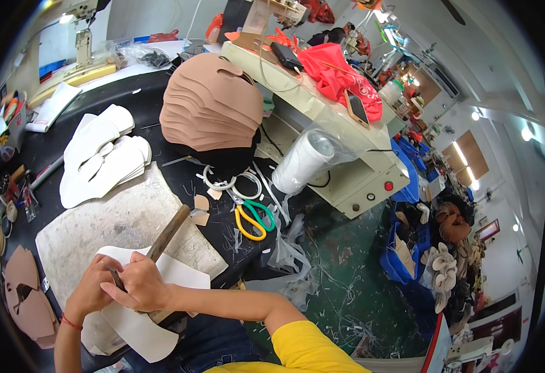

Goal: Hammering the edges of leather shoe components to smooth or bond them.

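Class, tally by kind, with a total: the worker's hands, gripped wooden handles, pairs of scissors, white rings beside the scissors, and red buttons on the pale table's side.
Hands (left hand, right hand): 2
Wooden handle: 1
Scissors: 1
White rings: 2
Red button: 1
Total: 7

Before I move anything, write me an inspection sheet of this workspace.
Surface: scuffed pale board on a black table.
Work pieces: wooden handle over a white piece; white cutouts at the board's far edge; brown stack beyond.
Clutter: scissors, white rings and tan scraps right of the board.
Left hand: beside the handle's lower end; whether it grips is unclear.
Right hand: closed around the handle.
Cables: dark cord beside the pale bench.
Surroundings: phone and red bag on the bench; blue crate on a green floor littered with thread bits.
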`<control>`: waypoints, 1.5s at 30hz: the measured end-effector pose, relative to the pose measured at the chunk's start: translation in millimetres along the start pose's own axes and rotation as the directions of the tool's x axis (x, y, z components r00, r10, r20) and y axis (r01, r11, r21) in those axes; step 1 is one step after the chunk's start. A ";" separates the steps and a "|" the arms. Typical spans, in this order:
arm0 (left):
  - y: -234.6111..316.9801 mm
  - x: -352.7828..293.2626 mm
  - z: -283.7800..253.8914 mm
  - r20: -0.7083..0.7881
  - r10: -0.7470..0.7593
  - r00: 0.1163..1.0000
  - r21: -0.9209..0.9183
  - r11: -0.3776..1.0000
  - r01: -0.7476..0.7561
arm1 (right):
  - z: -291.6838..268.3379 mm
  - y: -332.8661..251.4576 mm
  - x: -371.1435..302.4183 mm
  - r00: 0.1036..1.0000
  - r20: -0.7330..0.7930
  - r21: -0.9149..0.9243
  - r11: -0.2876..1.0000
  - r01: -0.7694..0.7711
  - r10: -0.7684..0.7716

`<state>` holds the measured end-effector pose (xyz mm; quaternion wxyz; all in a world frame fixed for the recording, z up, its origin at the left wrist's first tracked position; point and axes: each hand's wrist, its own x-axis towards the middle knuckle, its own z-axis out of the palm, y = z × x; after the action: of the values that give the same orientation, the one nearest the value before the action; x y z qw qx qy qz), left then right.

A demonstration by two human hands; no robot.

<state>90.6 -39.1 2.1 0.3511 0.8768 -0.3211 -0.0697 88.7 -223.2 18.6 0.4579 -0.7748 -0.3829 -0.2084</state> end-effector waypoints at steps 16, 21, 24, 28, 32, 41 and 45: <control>31.8 12.4 6.2 -0.199 -0.307 0.931 -0.334 0.914 0.230 | 3.7 7.3 28.4 0.991 -0.095 0.040 0.995 0.095 -0.091; 12.7 5.2 12.9 -0.168 -0.096 0.981 -0.187 0.980 0.064 | -27.7 0.5 12.4 0.995 -0.013 0.077 0.992 0.102 -0.101; 35.4 22.7 15.5 -0.004 -0.016 1.000 -0.047 0.999 0.016 | -27.8 14.1 -3.2 0.993 -0.111 0.024 0.998 0.054 -0.051; 46.2 9.9 23.9 -0.264 -0.123 0.957 0.023 0.991 0.134 | -32.2 18.7 -6.5 0.999 -0.026 -0.004 0.999 0.032 -0.032; 40.3 25.5 8.8 -0.032 -0.002 1.000 -0.010 1.000 0.002 | -25.6 12.8 3.2 0.997 -0.047 0.020 0.998 0.061 -0.060; 37.2 8.7 14.3 -0.016 -0.075 0.997 -0.002 0.997 0.075 | -17.5 19.1 -1.8 0.966 -0.088 -0.061 0.969 0.239 -0.244; 53.3 10.4 38.3 -0.329 -0.052 0.943 0.085 0.993 0.085 | -32.5 49.6 -16.3 0.979 -0.007 -0.218 0.956 0.199 -0.205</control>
<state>58.0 -96.5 9.9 0.3535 0.9030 -0.2309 0.0798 118.4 -272.3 -3.6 0.3528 -0.7737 -0.4282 -0.3059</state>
